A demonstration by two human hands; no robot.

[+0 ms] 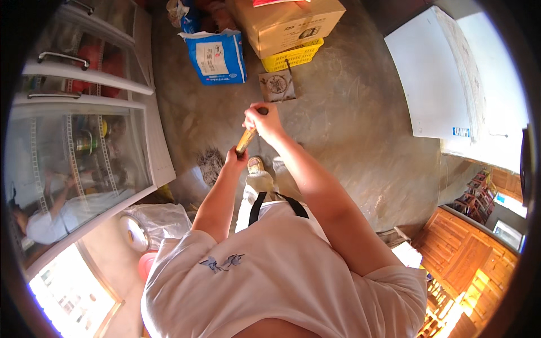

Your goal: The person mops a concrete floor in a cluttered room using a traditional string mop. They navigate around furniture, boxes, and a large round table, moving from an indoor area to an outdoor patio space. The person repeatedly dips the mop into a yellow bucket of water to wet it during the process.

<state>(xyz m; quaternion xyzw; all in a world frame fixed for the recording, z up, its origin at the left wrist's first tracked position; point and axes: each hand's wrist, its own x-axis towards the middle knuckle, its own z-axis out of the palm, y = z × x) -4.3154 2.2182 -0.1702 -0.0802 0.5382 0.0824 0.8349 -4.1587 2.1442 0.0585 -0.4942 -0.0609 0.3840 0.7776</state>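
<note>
A yellowish wooden broom handle slants between my two hands, in front of my body. My right hand is closed round its upper end, farther out. Nearer to me, my left hand grips it lower down. A grey-brown bristly broom head rests on the floor to the left of my left hand; where it joins the handle cannot be made out. Just beyond my right hand a square patterned box-like thing stands on the floor. My shoe shows below the hands.
Ahead stand a blue-and-white bag and a cardboard box over a yellow plastic basket. A glass-doored cabinet lines the left. At the right are a white appliance and wooden furniture. Clear plastic sheeting lies left behind.
</note>
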